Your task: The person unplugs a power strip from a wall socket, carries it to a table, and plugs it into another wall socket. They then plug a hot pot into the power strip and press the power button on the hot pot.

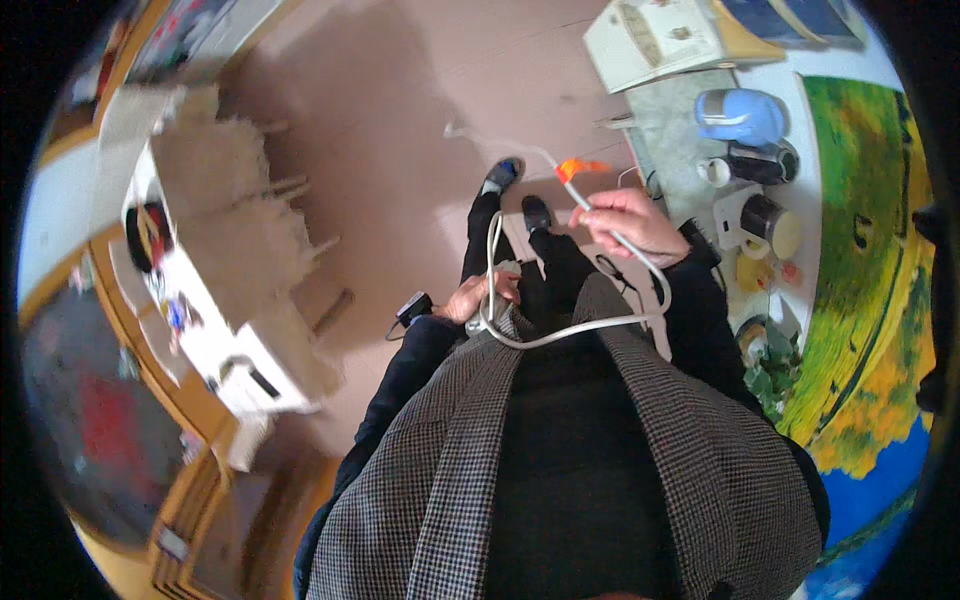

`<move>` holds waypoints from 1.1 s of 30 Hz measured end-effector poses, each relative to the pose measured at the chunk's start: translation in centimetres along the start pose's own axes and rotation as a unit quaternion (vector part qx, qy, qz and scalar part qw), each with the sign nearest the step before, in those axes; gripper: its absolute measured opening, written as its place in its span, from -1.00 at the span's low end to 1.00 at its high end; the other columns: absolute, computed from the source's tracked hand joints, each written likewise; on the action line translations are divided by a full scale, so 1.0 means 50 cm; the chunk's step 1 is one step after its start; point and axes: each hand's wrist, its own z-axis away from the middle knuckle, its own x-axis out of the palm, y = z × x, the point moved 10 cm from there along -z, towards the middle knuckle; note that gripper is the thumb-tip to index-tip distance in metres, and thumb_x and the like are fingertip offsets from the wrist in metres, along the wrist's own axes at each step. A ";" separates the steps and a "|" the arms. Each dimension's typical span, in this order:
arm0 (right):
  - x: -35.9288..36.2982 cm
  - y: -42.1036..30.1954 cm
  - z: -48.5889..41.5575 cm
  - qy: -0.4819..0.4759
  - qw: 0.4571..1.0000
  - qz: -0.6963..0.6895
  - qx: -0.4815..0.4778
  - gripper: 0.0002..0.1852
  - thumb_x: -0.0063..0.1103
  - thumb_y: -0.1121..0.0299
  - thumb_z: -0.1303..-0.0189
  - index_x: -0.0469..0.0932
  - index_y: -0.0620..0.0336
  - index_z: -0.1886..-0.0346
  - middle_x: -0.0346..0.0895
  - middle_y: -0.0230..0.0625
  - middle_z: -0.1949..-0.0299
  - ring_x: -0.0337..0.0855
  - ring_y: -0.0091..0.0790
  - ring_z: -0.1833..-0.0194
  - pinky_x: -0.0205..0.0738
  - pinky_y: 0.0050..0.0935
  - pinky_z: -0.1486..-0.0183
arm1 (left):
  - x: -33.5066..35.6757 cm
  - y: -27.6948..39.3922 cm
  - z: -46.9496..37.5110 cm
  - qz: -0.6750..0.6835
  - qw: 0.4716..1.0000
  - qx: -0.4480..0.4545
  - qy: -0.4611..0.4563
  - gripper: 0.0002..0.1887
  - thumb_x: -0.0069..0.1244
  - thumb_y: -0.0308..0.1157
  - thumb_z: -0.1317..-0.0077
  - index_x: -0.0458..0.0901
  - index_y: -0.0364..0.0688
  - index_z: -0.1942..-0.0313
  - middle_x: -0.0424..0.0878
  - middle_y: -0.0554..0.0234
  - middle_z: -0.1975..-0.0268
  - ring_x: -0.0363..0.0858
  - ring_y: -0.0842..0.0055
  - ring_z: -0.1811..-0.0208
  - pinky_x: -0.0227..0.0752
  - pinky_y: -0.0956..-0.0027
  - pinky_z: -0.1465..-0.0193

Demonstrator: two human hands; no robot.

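Observation:
My right hand point(628, 225) pinches a white cable point(574, 324) between thumb and fingers. Just beyond the fingertips an orange tag point(581, 169) is fixed to the cable, and its blurred free end runs off above the floor. From my right hand the cable hangs in a loop before my checked coat point(457, 420) and rises across my left hand point(478, 295). That hand is curled round a pale object, mostly hidden by the fingers. A small black box point(414, 307) with a thin cord sits at my left wrist.
To the left stands a table point(202, 330) with a beige cloth and a black round tray point(148, 236). A counter point(667, 112) on the right bears a blue container point(742, 116), a dark kettle point(761, 163), a jug point(765, 221) and a plant point(772, 367). A white cabinet point(645, 37) stands beyond.

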 end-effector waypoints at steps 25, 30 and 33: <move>0.339 0.075 -0.231 0.086 0.973 -0.019 -0.214 -0.82 0.07 0.26 -0.54 0.39 0.07 0.23 0.31 -0.51 0.45 0.17 -0.66 0.53 0.08 -0.63 0.57 | 0.293 -0.445 0.457 0.024 0.815 0.292 0.501 -0.65 0.18 -0.31 -0.33 0.63 -0.29 -0.06 0.61 0.08 -0.20 0.48 0.23 -0.35 0.29 0.13 -0.44; 0.480 0.117 -0.285 -0.026 0.980 0.008 -0.197 -0.81 0.04 0.17 -0.55 0.40 0.01 0.19 0.43 -0.47 0.40 0.33 -0.69 0.52 0.30 -0.67 0.52 | 0.213 -0.478 0.494 0.025 0.691 0.309 0.653 -0.81 0.08 -0.35 -0.42 0.67 -0.32 0.20 0.71 0.18 0.19 0.67 0.39 0.10 0.51 0.30 -0.07; 0.557 0.221 -0.331 -0.062 0.985 0.026 -0.159 -0.86 0.09 0.17 -0.53 0.49 -0.03 0.11 0.57 -0.43 0.31 0.44 -0.69 0.48 0.39 -0.70 0.49 | 0.194 -0.594 0.605 0.235 0.570 0.311 0.724 -0.74 -0.05 -0.35 -0.54 0.69 -0.33 0.24 0.77 0.18 0.14 0.68 0.50 0.08 0.55 0.32 -0.04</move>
